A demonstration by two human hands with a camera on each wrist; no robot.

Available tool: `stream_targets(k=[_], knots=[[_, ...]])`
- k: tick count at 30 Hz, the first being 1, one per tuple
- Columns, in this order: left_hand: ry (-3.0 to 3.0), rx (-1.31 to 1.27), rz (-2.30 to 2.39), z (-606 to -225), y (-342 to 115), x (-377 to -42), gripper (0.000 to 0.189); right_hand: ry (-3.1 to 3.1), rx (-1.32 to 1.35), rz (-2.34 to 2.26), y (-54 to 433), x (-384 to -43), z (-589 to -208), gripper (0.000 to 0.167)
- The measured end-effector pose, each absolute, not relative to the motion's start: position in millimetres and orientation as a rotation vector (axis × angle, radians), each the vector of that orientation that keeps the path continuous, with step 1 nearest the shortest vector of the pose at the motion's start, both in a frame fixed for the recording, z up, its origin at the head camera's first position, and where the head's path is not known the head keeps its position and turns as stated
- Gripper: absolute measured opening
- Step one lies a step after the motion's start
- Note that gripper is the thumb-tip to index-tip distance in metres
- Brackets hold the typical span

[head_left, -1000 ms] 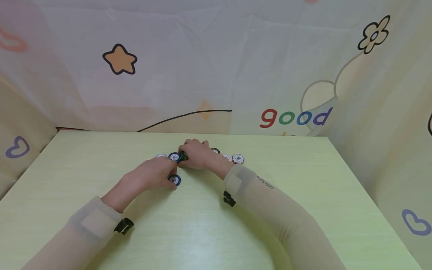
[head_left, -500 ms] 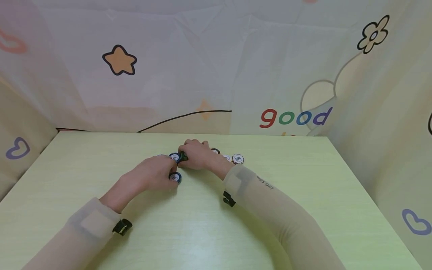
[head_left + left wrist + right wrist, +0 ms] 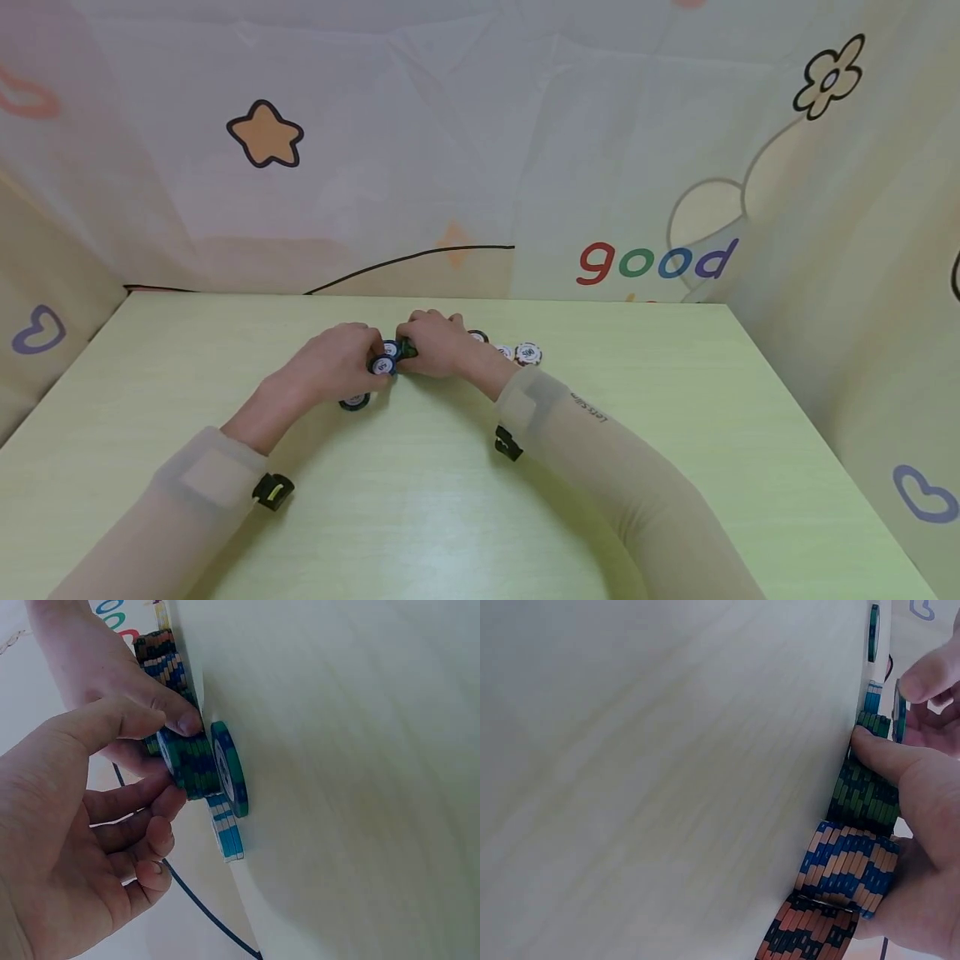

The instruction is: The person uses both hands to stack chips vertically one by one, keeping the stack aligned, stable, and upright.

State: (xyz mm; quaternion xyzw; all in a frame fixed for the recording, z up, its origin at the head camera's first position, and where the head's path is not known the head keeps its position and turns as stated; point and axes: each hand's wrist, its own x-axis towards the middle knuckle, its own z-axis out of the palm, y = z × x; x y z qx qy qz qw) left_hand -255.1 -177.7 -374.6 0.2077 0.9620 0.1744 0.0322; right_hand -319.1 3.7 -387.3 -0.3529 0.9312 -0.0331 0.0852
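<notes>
My left hand pinches a dark-edged poker chip with a white centre. The chip is close against the end of a row of chip stacks. Across the row, my right hand grips a stack of green poker chips, its thumb along the near side and its other fingers behind. Another dark-edged chip lies by itself on the table, just below the left hand. A short blue-and-white stack stands beside the green ones in the left wrist view, hidden by the left hand in the head view.
Right of the right hand stand more poker chip stacks, among them a blue-and-tan one and a black-and-orange one. White-faced chips top the stack at the right end. A printed cloth hangs behind the pale table.
My left hand has moved forward with its chip, bringing it up to the stacks. The lone chip on the table now shows below that hand. My right hand has stayed in place.
</notes>
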Motion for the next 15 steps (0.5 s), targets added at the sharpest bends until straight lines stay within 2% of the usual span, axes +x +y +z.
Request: stream_targets(k=[15], knots=[[3.033,0.573,0.465,-374.9,-176.6,-261.6,0.024,2.789,-1.056,-0.093,3.5,-319.2,-387.9,0.043]])
